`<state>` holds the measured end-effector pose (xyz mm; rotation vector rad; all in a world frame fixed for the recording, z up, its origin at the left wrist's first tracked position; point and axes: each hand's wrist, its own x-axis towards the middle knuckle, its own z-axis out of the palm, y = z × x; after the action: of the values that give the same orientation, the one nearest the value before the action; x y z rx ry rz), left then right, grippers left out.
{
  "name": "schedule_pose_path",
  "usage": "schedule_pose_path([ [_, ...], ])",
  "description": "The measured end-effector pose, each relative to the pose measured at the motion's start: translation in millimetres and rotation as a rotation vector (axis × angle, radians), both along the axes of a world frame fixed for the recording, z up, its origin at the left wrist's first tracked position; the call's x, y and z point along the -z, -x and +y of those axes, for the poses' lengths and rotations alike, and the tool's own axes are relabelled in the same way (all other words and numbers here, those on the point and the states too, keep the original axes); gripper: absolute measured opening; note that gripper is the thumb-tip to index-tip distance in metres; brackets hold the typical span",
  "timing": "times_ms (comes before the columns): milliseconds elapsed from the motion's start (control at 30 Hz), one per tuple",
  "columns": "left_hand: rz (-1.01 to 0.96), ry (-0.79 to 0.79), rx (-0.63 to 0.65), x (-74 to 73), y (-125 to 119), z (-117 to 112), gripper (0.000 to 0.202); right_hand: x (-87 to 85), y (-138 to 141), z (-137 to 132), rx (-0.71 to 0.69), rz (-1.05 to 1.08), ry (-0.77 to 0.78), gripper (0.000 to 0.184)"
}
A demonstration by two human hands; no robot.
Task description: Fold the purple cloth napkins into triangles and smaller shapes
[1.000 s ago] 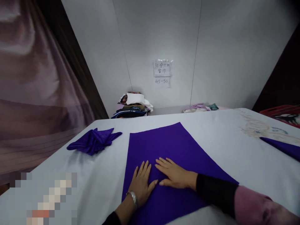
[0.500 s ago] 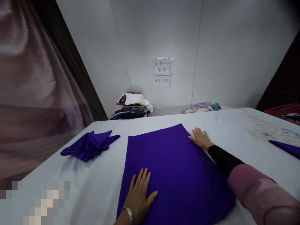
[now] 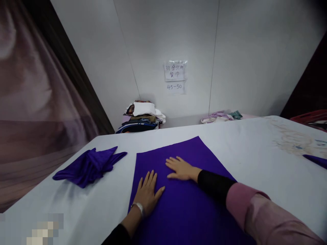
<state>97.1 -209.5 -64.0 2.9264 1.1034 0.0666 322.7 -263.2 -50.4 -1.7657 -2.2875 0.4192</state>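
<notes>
left hand: lay flat, palm down, fingers spread, on the near left part of the cloth; it gripped nothing; a bangle sat on the wrist.
right hand: also flat and open, palm on the cloth's middle, just beyond and right of the left hand, close but not touching; it held nothing; black cuff under a pink sleeve.
change: half a second before, the right hand was out at the cloth's far right corner; it had come back to the middle. The left hand had stayed pressed on the near left part.
cloth: purple, spread smooth on the tabletop; its near edge ran out of view.
napkin: purple, folded into points, left of the cloth and apart from it.
scrap: purple tip at the right edge, well apart from the cloth.
print: faint drawing on the tabletop's cover, far right.
crate: red, beyond the right corner.
pile: folded clothes, white on top, against the wall; a smaller heap to its right.
writing: a note taped to the wall bore handwritten characters too small to read; the slip below read "45-50".
</notes>
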Motion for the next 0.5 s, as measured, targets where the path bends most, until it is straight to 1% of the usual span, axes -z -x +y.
schedule_pose_path([
  [67,-0.015,-0.004,0.007,6.3,3,1,0.068,-3.5,-45,8,0.239,-0.067,0.040,0.074],
  [100,-0.017,-0.002,0.009,7.5,4,1,0.068,-6.1,-69,8,0.395,-0.099,0.072,0.072],
  [167,-0.011,0.010,0.012,7.6,7,0,0.068,-11.5,-114,5,0.607,-0.131,0.096,0.072],
  [233,-0.004,0.026,0.007,6.3,8,-1,0.069,-14.9,-146,-1,0.759,-0.152,0.103,0.074],
  [267,-0.001,0.036,0.002,5.1,8,-1,0.069,-15.4,-154,-4,0.805,-0.162,0.099,0.075],
  [300,0.003,0.049,-0.003,3.3,8,-1,0.070,-15.0,-157,-6,0.831,-0.174,0.091,0.076],
  [333,0.010,0.068,-0.010,0.6,6,0,0.070,-13.8,-153,-6,0.821,-0.184,0.074,0.076],
  [367,0.022,0.094,-0.022,-3.1,2,2,0.070,-11.8,-143,-4,0.768,-0.186,0.050,0.076],
  [433,0.041,0.123,-0.046,-13.1,-12,11,0.065,-6.7,-111,2,0.568,-0.154,-0.003,0.077],
  [467,0.040,0.115,-0.051,-18.5,-21,17,0.061,-4.2,-91,7,0.441,-0.118,-0.022,0.078],
  [500,0.025,0.075,-0.040,-23.1,-32,26,0.057,-1.9,-70,13,0.331,-0.078,-0.031,0.079],
])
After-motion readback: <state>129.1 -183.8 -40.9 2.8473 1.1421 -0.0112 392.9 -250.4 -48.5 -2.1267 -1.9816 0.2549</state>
